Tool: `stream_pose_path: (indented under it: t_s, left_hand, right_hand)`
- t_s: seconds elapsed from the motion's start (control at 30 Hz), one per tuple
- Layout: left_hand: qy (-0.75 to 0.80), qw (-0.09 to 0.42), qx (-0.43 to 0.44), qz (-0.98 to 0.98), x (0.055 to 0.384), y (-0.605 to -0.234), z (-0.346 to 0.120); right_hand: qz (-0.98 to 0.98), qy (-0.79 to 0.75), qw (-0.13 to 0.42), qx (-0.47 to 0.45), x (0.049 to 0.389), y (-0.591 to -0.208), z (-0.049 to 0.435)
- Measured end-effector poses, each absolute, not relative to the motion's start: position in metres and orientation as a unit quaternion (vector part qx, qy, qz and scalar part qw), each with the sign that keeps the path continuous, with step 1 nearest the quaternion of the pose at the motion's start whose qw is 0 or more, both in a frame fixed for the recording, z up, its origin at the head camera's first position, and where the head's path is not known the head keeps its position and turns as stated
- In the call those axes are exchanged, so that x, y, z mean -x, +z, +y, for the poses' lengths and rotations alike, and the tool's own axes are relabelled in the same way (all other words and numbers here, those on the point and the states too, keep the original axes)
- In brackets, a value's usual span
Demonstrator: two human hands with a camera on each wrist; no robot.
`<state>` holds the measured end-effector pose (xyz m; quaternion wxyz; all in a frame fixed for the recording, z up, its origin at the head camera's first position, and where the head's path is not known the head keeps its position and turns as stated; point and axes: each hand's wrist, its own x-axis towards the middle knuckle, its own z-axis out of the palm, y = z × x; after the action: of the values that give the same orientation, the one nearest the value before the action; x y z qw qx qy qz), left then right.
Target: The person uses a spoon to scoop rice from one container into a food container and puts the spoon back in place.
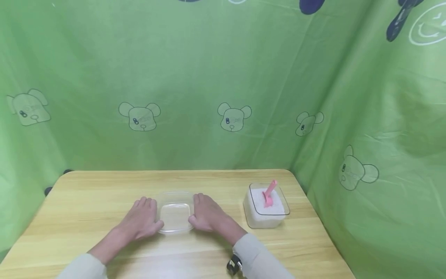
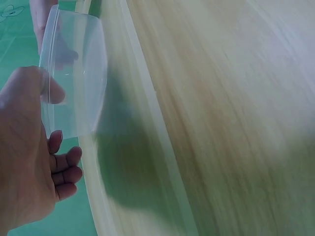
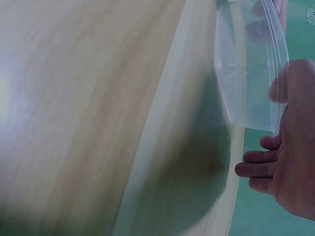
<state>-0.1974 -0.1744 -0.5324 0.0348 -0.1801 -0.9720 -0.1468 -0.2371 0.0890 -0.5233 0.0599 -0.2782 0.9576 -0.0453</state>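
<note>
Clear container (image 1: 175,219) — left hand (image 1: 141,219) and right hand (image 1: 208,213) clamped on opposite sides.
Head: container mid-surface (image 1: 104,186); right of it, square tub (image 1: 262,221) holds white material, pink scoop (image 1: 268,198) tilted in it. Left wrist: hand pinching container's side. Right wrist: mirrored grip — opposite side.

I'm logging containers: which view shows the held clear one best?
The head view, showing the clear container, rim and base, from above, between left hand and right hand. The left wrist view shows it side-on; so does the right, cropped at top.

Green cartoon-print curtains (image 1: 188,69), pale wooden table (image 1: 111,186)
</note>
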Motion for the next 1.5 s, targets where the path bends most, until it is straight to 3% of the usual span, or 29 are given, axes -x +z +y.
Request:
stream_pose_path:
  t_s: [1.5]
  left_hand:
    - [-0.187,0.033,0.144,-0.971,0.196,-0.537,-0.15]
  right_hand:
    - [0.963,-0.05,0.059,0.259,0.235,-0.525,0.099]
